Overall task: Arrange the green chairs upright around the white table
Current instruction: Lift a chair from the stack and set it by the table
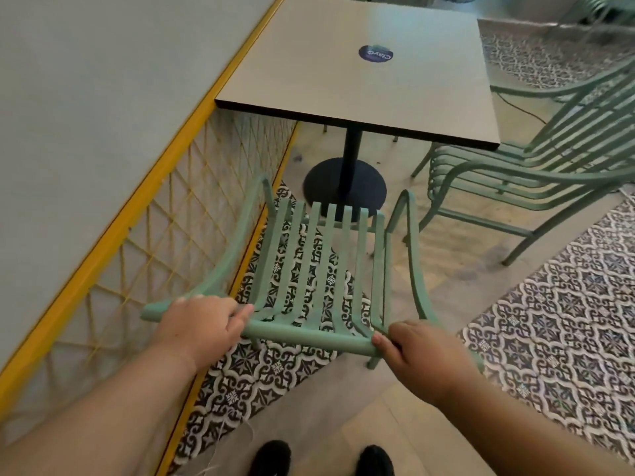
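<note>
A green slatted chair (319, 255) stands upright in front of me, its seat facing the white table (360, 87). My left hand (202, 326) grips the left end of its top back rail. At the rail's right end my right hand (417, 355) grips it too. The table has a black pedestal with a round base (343, 185) and a round blue sticker (375, 53) on top. A second green chair (536, 166) stands at the table's right side, its seat partly under the tabletop.
A grey bench with a yellow edge and yellow rope lattice (154, 242) runs along the left, close to the chair's left armrest. Patterned tiles (563, 314) and plain floor lie to the right. My black shoes (323, 458) show at the bottom. More green furniture (598, 8) stands far back right.
</note>
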The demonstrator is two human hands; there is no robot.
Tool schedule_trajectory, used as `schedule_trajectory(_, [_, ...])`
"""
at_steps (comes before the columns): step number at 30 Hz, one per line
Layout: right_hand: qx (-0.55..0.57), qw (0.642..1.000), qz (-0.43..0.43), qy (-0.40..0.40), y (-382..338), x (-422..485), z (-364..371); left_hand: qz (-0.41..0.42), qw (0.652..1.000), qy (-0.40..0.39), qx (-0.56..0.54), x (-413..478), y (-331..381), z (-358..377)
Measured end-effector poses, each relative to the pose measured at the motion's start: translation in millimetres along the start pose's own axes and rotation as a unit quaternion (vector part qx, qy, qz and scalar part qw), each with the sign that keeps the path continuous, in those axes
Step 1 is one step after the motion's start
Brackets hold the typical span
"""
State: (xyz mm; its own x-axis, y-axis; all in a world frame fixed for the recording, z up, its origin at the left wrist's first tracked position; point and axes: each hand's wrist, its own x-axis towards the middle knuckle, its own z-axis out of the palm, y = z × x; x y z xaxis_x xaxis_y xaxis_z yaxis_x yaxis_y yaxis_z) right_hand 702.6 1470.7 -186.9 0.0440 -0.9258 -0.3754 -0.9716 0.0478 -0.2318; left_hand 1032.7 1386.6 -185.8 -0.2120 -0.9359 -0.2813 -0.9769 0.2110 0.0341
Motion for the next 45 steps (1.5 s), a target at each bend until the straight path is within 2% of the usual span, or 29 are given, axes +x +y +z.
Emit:
schedule_trajectory(4, [-0.018,0.999,0.013,0.030,-4.4,6.3,5.9,0.000,0.999,0.035,-0.004,13.5,-18.5,9.5])
schedule_trajectory(7, [-0.026,0.999,0.019,0.037,-6.8,10.1,10.4,0.017,0.999,0.038,0.018,23.6,-25.8,13.4])
schedule_trajectory(18, [-0.034,0.997,0.003,0.068,-14.7,60.6,-4.5,0.000,0.997,0.070,0.016,67.1,-47.0,9.9])
schedule_trajectory(23, [-0.040,0.996,-0.003,0.084,-16.7,77.7,-7.8,0.027,0.995,0.092,0.013,88.6,-57.1,9.4])
schedule_trajectory(27, [-0.043,0.994,-0.006,0.096,-19.1,82.7,-7.7,0.031,0.995,0.098,0.016,92.3,-60.8,7.5])
schedule_trajectory(31, [-0.021,0.997,-0.003,0.070,-17.9,82.7,-11.3,0.027,0.994,0.105,-0.003,87.9,-54.2,1.1])
schedule_trajectory(35, [-0.039,0.992,-0.035,0.117,-23.9,79.0,-18.0,0.026,0.988,0.153,0.019,73.0,-44.3,-1.9])
schedule_trajectory(39, [-0.060,0.997,-0.038,0.029,-38.5,89.8,-16.7,0.014,0.992,0.108,0.059,78.7,-37.5,0.1])
schedule_trajectory(45, [-0.063,0.997,-0.046,0.029,-39.2,104.0,-19.5,0.018,0.995,0.090,0.044,96.3,-43.1,-2.0])
